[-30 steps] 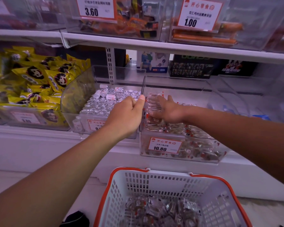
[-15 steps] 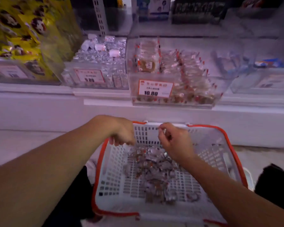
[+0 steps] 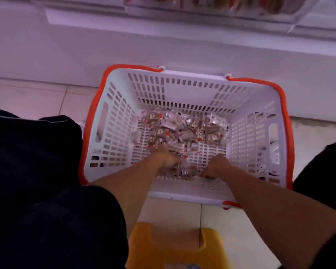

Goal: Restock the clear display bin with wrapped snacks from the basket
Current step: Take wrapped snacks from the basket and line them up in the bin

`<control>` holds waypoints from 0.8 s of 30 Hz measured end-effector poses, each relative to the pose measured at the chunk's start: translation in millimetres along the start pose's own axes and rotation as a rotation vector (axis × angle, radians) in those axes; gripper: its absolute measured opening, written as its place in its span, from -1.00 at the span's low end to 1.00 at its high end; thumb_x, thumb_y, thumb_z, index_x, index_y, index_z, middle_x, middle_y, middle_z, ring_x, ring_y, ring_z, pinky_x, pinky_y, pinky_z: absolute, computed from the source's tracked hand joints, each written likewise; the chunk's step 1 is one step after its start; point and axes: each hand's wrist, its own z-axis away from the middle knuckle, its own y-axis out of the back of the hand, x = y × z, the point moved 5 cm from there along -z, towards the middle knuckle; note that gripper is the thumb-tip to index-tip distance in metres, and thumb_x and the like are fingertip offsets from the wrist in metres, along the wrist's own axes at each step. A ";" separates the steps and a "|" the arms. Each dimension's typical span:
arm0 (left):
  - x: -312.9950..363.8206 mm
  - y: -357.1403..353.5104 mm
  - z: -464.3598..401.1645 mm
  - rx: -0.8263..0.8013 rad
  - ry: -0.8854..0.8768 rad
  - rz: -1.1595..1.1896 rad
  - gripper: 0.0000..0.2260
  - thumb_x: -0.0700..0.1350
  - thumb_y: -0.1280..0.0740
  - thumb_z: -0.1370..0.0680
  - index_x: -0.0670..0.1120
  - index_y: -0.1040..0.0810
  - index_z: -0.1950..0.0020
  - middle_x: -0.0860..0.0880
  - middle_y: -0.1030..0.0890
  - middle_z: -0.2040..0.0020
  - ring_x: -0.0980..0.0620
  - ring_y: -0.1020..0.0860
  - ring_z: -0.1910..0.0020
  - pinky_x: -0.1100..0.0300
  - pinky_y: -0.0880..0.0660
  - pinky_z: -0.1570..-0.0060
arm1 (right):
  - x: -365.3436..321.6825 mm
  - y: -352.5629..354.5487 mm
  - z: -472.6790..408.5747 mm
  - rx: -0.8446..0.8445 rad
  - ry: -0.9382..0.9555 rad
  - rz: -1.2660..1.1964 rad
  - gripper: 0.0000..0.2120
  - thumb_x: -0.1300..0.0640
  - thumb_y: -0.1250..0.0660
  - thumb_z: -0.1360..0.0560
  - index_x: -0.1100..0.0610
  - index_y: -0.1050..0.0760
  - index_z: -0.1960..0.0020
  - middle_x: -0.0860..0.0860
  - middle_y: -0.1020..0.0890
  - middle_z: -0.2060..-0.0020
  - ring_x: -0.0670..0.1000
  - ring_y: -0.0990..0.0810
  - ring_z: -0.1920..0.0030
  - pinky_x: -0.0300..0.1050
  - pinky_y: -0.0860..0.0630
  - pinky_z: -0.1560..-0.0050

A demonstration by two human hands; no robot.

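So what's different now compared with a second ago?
Both hands came down from the clear display bin into the basket: left hand and right hand now dig into the wrapped snacks. The basket stayed on the floor.

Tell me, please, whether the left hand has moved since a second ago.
Yes. The left hand has come down from the shelf bins into the basket, among the wrapped snacks.
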 end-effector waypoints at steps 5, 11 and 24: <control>-3.1 -4.9 -24.4 0.199 0.054 0.063 -0.14 0.02 -0.53 -0.45 -0.24 -0.14 -0.57 -0.27 -0.22 -0.54 -0.26 -0.28 -0.49 -0.04 -0.34 -0.42 | -16.8 -17.2 -10.5 0.061 0.068 0.015 -0.23 -0.04 -0.44 -0.49 0.37 -0.21 -0.47 0.29 -0.37 -0.41 0.22 -0.44 -0.37 0.02 -0.42 -0.33; -10.7 -1.7 -32.3 0.142 0.078 0.187 -0.34 -0.02 -0.60 -0.39 -0.29 -0.46 -0.36 -0.20 -0.61 -0.19 -0.13 -0.63 -0.07 0.06 -0.61 -0.04 | -46.3 -8.7 -14.4 -0.016 0.170 0.059 -0.54 -0.06 -0.67 -0.18 0.24 -0.65 0.11 0.14 -0.67 0.18 -0.02 -0.59 0.25 -0.12 -0.57 0.25; -32.9 13.5 -10.1 -0.039 0.016 0.535 -0.77 -0.03 -0.40 -0.59 -0.18 -0.61 -0.08 -0.12 -0.67 0.05 -0.08 -0.65 0.09 -0.16 -0.64 0.01 | -58.2 -5.1 7.9 -0.190 0.284 0.049 -0.68 0.13 -0.53 -0.43 0.33 -0.63 -0.07 0.21 -0.69 0.08 0.11 -0.66 0.14 -0.01 -0.64 0.00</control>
